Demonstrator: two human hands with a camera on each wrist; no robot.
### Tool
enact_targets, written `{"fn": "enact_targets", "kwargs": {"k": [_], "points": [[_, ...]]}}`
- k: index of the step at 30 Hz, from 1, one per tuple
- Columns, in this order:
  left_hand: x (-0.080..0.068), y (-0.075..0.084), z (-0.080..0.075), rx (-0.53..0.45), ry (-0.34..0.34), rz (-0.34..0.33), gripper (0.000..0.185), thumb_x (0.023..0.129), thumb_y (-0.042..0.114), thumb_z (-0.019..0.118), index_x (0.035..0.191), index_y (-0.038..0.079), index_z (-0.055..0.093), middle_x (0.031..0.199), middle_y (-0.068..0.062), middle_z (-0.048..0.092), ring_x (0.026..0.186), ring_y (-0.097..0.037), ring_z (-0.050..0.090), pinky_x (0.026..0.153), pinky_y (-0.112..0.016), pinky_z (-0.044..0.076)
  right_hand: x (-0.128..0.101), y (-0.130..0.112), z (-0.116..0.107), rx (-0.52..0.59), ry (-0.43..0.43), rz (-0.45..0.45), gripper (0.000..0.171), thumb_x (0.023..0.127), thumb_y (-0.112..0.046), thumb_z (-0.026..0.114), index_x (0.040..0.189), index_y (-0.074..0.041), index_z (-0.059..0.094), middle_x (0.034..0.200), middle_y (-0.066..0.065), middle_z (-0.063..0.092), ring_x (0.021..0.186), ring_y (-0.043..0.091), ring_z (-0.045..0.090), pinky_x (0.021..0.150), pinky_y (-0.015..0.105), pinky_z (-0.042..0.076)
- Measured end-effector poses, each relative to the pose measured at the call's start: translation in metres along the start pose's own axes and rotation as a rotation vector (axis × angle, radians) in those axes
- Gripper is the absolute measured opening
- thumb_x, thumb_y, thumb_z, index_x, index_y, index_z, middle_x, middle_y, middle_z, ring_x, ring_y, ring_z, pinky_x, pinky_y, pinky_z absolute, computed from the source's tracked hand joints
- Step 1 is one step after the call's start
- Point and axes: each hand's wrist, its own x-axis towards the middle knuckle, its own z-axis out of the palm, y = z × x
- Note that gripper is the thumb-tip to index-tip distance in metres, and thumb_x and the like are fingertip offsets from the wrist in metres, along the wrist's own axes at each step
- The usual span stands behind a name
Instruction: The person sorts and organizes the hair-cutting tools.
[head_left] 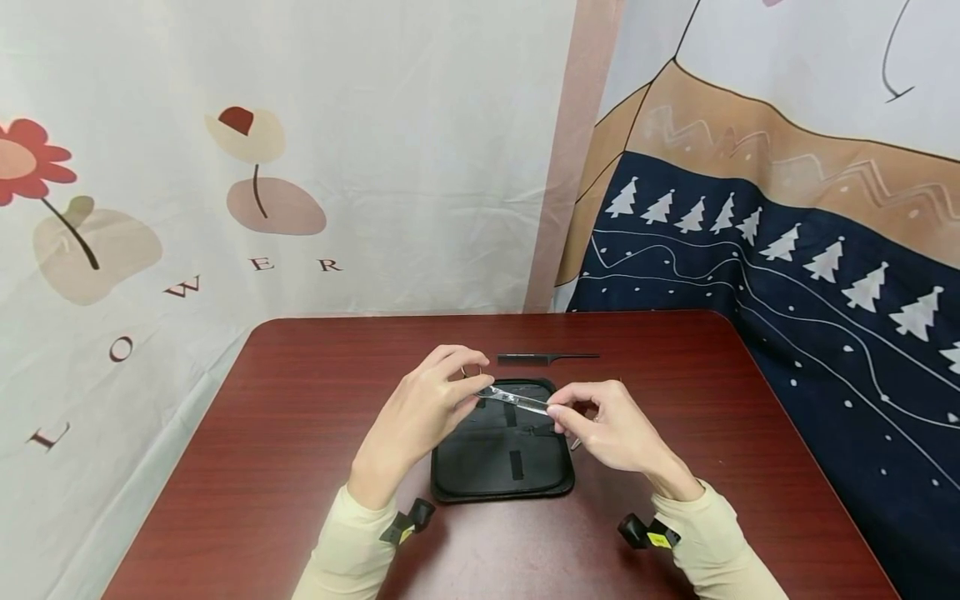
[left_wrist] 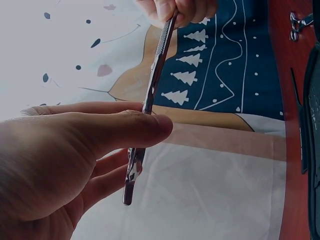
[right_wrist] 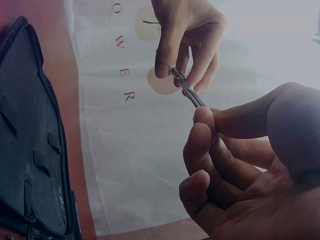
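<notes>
Head view showed left hand [head_left: 423, 408] and right hand [head_left: 611, 429] each pinching one end of what looked like slim metal scissors [head_left: 516, 400], held level just above an open black case [head_left: 502, 454], black comb [head_left: 547, 357] lay beyond on red-brown table [head_left: 300, 400].

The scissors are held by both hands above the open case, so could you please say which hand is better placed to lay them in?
Probably left: the left hand grips the scissors by the handle.
</notes>
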Motion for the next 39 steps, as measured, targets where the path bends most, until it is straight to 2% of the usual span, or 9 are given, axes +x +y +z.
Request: {"fn": "enact_targets", "kwargs": {"k": [5, 12, 21, 24, 31, 35, 39], "points": [[-0.0006, 0.0003, -0.0002, 0.005, -0.001, -0.002, 0.034, 0.083, -0.005, 0.095, 0.106, 0.019, 0.087, 0.126, -0.005, 0.078, 0.12, -0.024, 0.071, 0.077, -0.031, 0.066, 0.0001, -0.001, -0.0004, 0.005, -0.008, 0.018, 0.01, 0.105, -0.01, 0.079, 0.1, -0.016, 0.084, 0.081, 0.011, 0.075, 0.068, 0.018, 0.068, 0.059, 0.026, 0.06], [-0.0007, -0.0003, -0.0006, 0.007, -0.008, -0.013, 0.033, 0.085, -0.003, 0.095, 0.106, 0.021, 0.087, 0.125, -0.003, 0.078, 0.117, -0.022, 0.071, 0.073, -0.03, 0.065, 0.0008, -0.0014, -0.0009, 0.016, -0.008, 0.066, 0.006, 0.104, -0.01, 0.081, 0.102, -0.014, 0.085, 0.079, 0.0, 0.074, 0.068, 0.009, 0.068, 0.06, 0.026, 0.061], [-0.0012, 0.0, -0.0009, 0.008, -0.014, -0.019, 0.032, 0.085, -0.002, 0.095, 0.106, 0.021, 0.087, 0.124, -0.001, 0.078, 0.112, -0.021, 0.07, 0.07, -0.03, 0.064, 0.0009, -0.0008, -0.0015, 0.025, -0.023, 0.079, 0.006, 0.104, -0.009, 0.08, 0.103, -0.012, 0.085, 0.082, 0.008, 0.075, 0.069, 0.009, 0.068, 0.062, 0.026, 0.061], [-0.0015, 0.0002, -0.001, 0.008, -0.019, -0.023, 0.03, 0.086, -0.001, 0.095, 0.106, 0.021, 0.087, 0.124, -0.001, 0.078, 0.111, -0.021, 0.07, 0.07, -0.03, 0.063, 0.001, 0.0002, -0.0015, 0.033, -0.028, 0.076, 0.005, 0.104, -0.01, 0.08, 0.104, -0.012, 0.084, 0.082, 0.009, 0.075, 0.069, 0.009, 0.069, 0.062, 0.027, 0.062], [-0.003, 0.0003, -0.0016, 0.01, -0.031, -0.034, 0.03, 0.086, 0.002, 0.097, 0.106, 0.021, 0.087, 0.122, -0.001, 0.077, 0.108, -0.021, 0.07, 0.07, -0.03, 0.063, 0.0018, 0.0022, -0.0004, 0.021, -0.015, 0.045, 0.007, 0.105, -0.01, 0.079, 0.104, -0.015, 0.084, 0.083, 0.001, 0.075, 0.071, 0.01, 0.069, 0.062, 0.027, 0.062], [-0.0036, 0.0001, -0.0024, 0.019, -0.036, -0.037, 0.03, 0.085, 0.003, 0.098, 0.104, 0.022, 0.086, 0.12, -0.001, 0.078, 0.106, -0.021, 0.07, 0.071, -0.031, 0.064, 0.0019, 0.0037, -0.0001, 0.003, 0.004, 0.031, 0.008, 0.104, -0.012, 0.08, 0.111, -0.015, 0.085, 0.091, 0.002, 0.078, 0.075, 0.012, 0.07, 0.063, 0.026, 0.061], [-0.0037, 0.0001, -0.0037, 0.019, -0.041, -0.044, 0.03, 0.084, 0.005, 0.099, 0.104, 0.022, 0.086, 0.12, -0.001, 0.078, 0.106, -0.023, 0.071, 0.072, -0.032, 0.064, 0.002, 0.0046, 0.0, -0.028, 0.024, -0.003, 0.017, 0.104, -0.013, 0.081, 0.12, -0.014, 0.083, 0.101, 0.001, 0.081, 0.083, 0.014, 0.072, 0.066, 0.028, 0.063]]}}
